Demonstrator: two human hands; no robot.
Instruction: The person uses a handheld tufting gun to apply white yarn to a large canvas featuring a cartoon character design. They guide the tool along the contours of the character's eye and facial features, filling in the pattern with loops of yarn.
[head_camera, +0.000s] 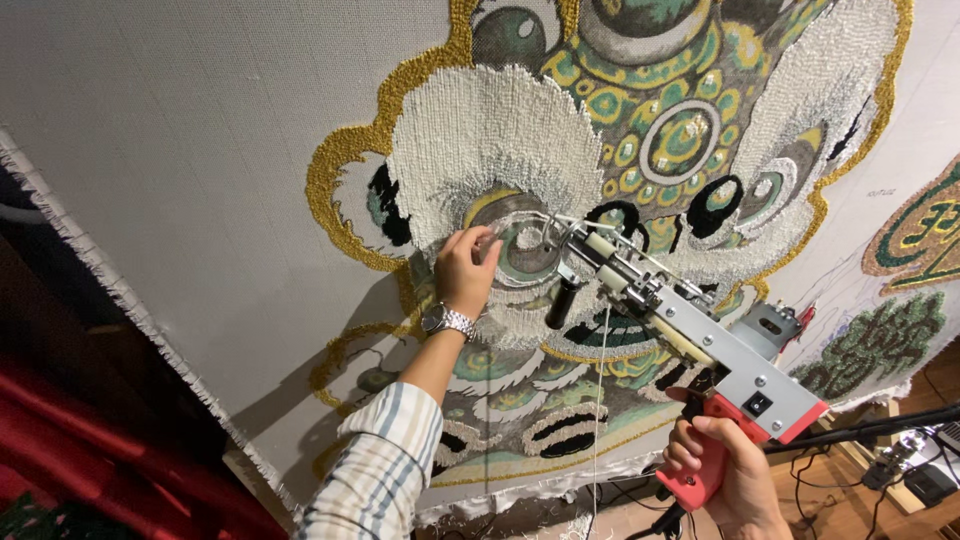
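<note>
Tufting gun (680, 335), grey-bodied with a red grip, held slantwise with its needle end at the stretched backing cloth (180, 150), just right of a round grey-green eye motif (525, 240). Right hand (722, 470), below and right of the eye motif, has its fingers curled tight around the red grip. Left hand (465, 270), wearing a metal wristwatch (448, 320) above a striped sleeve (375, 465), rests on the cloth just left of the eye motif; thumb and forefinger pinch together there, though what they pinch cannot be told. A pale yarn strand (601, 400) hangs down from the gun.

Progress, as judged: white pile, gold outline and green-yellow rings around the eye motif are largely filled; the region far left of it is bare cloth, and bands below it look only partly tufted. No containers are visible; cables and dark equipment lie on the floor (905, 475) at lower right of the eye motif.
</note>
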